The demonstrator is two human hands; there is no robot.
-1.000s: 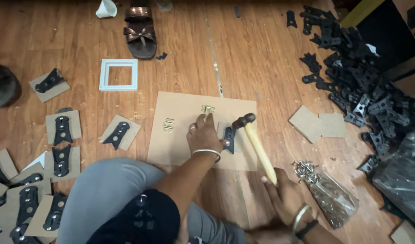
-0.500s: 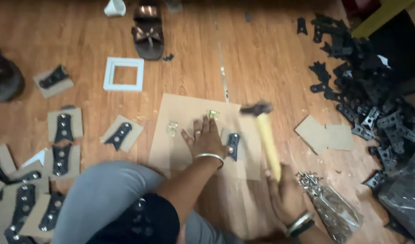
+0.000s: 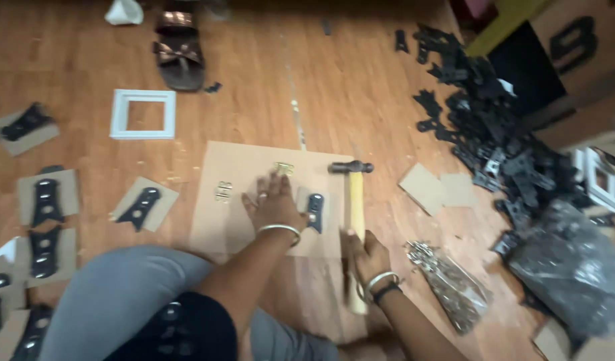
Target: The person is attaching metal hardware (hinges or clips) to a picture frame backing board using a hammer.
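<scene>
Nearest us, the right hand (image 3: 366, 257) is wrapped tight round the pale wooden handle of the hammer (image 3: 353, 200), fingers fully curled, gripping low on the shaft. The steel head hangs blurred just past the far right corner of the cardboard sheet (image 3: 234, 207), which lies flat on the wooden floor (image 3: 361, 100). Beside it, the left hand (image 3: 274, 204) presses down on the sheet, fingers spread fairly wide and flat, holding nothing. The black metal bracket (image 3: 315, 210) sits on the sheet near its right edge, just beside those fingers on the thumb side, between the left hand and the hammer handle. To strike well here, I'd say keep the left fingertips clear of the bracket, keep the blow short and square, and let the hammer's weight do the work. Further right, a clear bag of small metal fasteners (image 3: 448, 277); beyond it, a heap of black brackets (image 3: 494, 140) along the far right
</scene>
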